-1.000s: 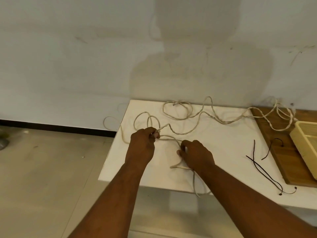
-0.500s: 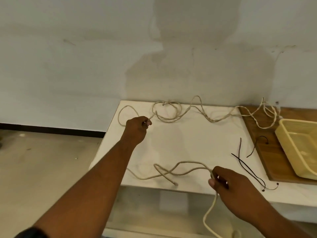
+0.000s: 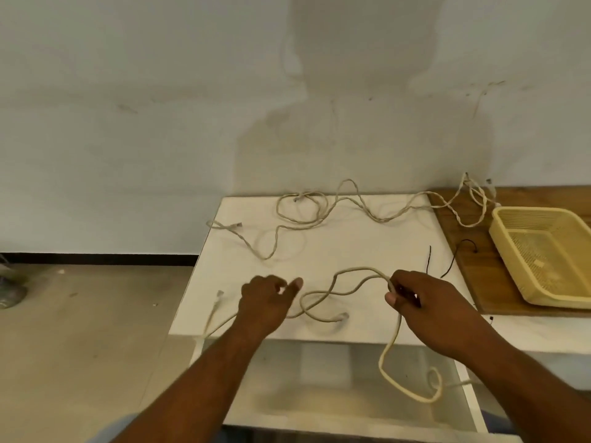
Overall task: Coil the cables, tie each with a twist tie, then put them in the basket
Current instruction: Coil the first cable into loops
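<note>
White table (image 3: 351, 244), cream cable (image 3: 396, 330) in right hand (image 3: 425, 298).

You can read no text, no label, no brand, no number and no sign anywhere in this view.

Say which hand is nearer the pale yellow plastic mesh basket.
Right. The right hand, gripping the cream cable, is just left of the yellow mesh basket, by the wooden board; the left hand is farther left over the white table.
</note>
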